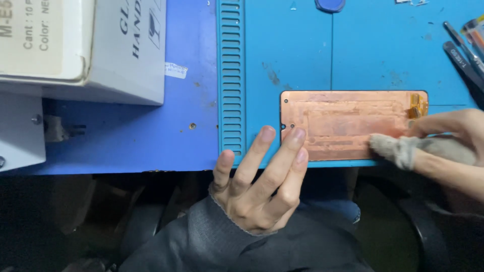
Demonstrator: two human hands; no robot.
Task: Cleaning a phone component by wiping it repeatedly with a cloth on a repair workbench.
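Note:
A copper-coloured phone screen panel [348,123] lies back side up on a blue work mat [302,55], near the mat's front edge. My left hand [259,186] rests with spread fingers at the panel's left end, two fingertips touching its lower left corner. My right hand [448,146] comes in from the right and pinches a small grey cloth wad [396,148]. The cloth presses on the panel's lower right part. A small gold flex connector [417,106] sits at the panel's top right corner.
A white cardboard box [80,45] stands at the back left on the blue table [146,131]. Tweezers and other hand tools [466,53] lie at the far right of the mat. A blue round object [330,5] shows at the top edge. The mat's left strip has a row of slots [231,75].

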